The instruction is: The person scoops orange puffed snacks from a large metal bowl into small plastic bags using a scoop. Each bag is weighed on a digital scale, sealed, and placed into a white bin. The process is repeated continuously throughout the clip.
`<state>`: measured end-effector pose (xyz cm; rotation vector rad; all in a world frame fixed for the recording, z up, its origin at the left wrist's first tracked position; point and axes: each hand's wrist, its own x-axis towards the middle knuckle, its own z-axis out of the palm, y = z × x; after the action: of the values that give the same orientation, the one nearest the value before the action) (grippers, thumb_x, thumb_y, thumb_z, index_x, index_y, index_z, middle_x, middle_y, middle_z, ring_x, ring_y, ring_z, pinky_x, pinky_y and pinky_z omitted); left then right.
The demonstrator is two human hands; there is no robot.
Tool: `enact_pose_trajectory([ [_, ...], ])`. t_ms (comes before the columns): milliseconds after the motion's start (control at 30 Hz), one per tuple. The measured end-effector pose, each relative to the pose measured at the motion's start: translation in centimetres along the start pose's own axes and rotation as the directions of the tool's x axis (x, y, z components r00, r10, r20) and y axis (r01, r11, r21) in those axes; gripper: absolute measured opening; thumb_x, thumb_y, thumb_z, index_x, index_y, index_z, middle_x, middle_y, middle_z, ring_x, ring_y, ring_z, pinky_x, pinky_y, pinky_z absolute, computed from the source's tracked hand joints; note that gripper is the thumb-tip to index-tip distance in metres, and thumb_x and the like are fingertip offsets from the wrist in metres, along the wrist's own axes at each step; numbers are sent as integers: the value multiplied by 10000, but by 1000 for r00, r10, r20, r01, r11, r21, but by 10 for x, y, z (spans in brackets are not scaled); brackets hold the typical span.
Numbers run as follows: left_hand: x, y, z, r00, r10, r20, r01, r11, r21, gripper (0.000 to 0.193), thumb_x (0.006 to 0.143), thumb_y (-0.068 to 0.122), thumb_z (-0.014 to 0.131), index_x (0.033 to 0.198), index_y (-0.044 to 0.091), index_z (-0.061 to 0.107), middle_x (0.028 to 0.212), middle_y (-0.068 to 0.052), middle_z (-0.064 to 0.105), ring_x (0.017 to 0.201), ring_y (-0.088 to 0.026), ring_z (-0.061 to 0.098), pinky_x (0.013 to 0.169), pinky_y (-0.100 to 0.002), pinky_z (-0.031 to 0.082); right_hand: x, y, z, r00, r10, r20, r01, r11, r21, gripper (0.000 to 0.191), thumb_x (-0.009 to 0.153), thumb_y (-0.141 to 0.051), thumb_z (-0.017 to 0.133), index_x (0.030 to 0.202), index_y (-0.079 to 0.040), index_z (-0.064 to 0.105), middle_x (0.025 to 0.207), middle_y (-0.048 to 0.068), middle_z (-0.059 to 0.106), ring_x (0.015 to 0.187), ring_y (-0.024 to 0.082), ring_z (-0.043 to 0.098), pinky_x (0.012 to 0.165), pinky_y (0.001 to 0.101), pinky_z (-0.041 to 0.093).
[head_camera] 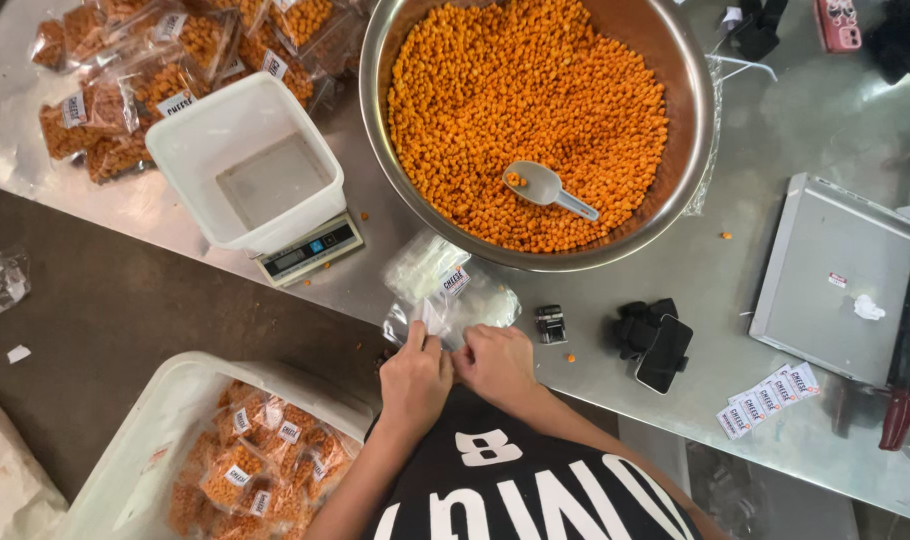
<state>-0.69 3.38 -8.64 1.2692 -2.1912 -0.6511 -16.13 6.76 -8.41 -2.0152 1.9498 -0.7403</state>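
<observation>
1. Both hands meet at the near edge of the bench, close to the person's body. The left hand point(415, 378) and right hand point(495, 362) almost touch, each pinching the near end of a clear empty bag point(437, 318).
2. That bag is the top of a small stack of clear bags point(445, 292) that lies just beyond the fingers. Its long axis runs away from the person toward the big steel bowl point(400, 170).
3. The bowl, full of orange snack pieces point(530, 100), sits straight ahead past the stack, with a grey scoop point(545, 187) resting on the pieces, handle pointing right and toward the near edge.
4. The right hand is nearer the scoop; the left is nearer the white tub point(190, 150) on the scale point(310, 250), toward the bench's left edge.
</observation>
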Motion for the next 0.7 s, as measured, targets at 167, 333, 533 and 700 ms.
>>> enact_pose_trajectory([
  [167,13,22,-17,980,173,-104,-171,985,20,155,784,46,674,920,-28,658,1117,-185,630,638,-323,663,578,-420,536,9,1,-10,959,-124,-256,166,975,149,184,833,-79,751,933,-17,609,881,191,618,788,359,623,675,406,500],
  [333,9,29,-20,890,433,-143,-428,901,70,220,818,33,644,1018,-60,639,1201,-210,595,859,-318,704,736,-384,579,29,28,-10,779,-65,623,-583,290,759,474,985,-78,682,1449,-162,627,1108,117,694,971,149,625,892,306,554],
  [533,26,48,-23,860,505,74,-507,862,0,303,882,86,688,1146,-56,646,1346,-263,592,997,-292,678,850,-371,566,42,34,-38,777,-14,629,-585,-386,713,491,981,-93,624,1427,59,484,1381,228,665,1300,276,674,1073,410,540],
  [700,54,47,-57,746,661,-80,-657,750,72,1022,553,585,696,1378,19,487,1329,-211,564,1105,-391,623,956,-492,463,19,29,-68,701,-258,665,-698,-440,565,526,969,-194,591,1462,-74,454,1407,105,658,1247,289,656,922,384,573],
])
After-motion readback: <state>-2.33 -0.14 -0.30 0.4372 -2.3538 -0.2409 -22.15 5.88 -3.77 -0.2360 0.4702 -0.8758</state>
